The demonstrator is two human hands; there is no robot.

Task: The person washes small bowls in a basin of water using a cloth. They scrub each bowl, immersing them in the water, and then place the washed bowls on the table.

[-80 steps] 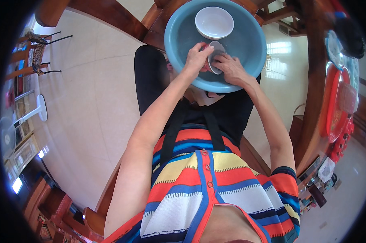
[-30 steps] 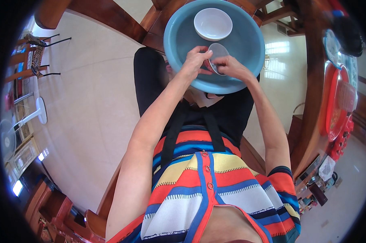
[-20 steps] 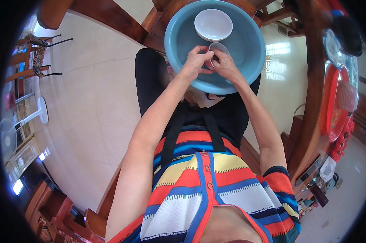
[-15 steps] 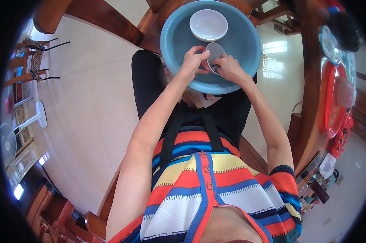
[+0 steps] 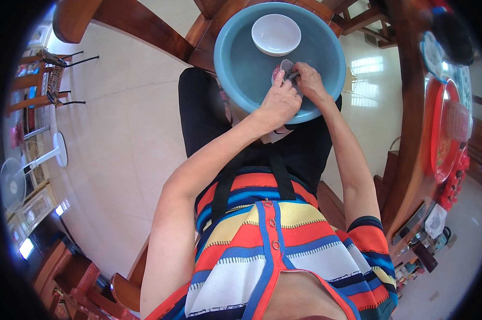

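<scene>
While our fingers close around a small pink-and-white cup, we work over a wide blue basin resting on our lap. Our left hand wraps the cup from below, fingers curled snugly on its side, and our right hand pinches at its rim with the fingertips drawn narrow; what lies under them we cannot tell. The cup sits tilted inside the basin, near its closer wall. Just beyond it, toward the far side of the basin, lies a white bowl, upright and apart from our hands. Both bare forearms reach up from a striped top of red, blue, yellow and white, crossed by black apron straps. Dark wooden furniture frames the basin, pale floor tiles spread to our left, where a white standing fan stands well apart, and a red tray lies on the wooden table at our right.
</scene>
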